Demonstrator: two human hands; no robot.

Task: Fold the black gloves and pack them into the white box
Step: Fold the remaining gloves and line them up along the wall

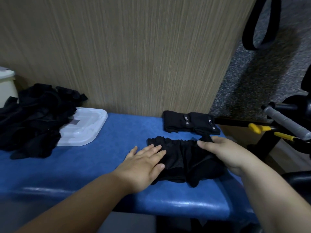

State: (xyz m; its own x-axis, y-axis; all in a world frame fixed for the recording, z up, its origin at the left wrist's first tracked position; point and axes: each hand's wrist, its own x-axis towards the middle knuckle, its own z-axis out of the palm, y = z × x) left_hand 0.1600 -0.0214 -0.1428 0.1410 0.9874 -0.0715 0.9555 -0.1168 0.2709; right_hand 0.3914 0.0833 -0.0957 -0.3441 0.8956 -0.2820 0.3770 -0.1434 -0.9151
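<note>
Fingers (pixel 155 149) of left hand (pixel 143 165) straight, pressing black gloves (pixel 185 158) onto bench (pixel 117 148); right hand (pixel 227 153) grips right edge. Cuffs toward wall, fingertips nearward. White box (pixel 6 84) interior hidden.

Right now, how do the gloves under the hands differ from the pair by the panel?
The gloves under the hands lie spread, cuffs ruffled; the pair by the panel is folded, labels showing. The left hand presses the first, the right hand grips its cuff; nothing touches the second. Both black, on the blue bench.

Gloves (pixel 185 158): matt black knit cloth. Table (pixel 101 158): glossy blue vinyl-like cover. Lid (pixel 84 130) upper left: smooth translucent plastic; wall (pixel 126 56) wood-grain.
</note>
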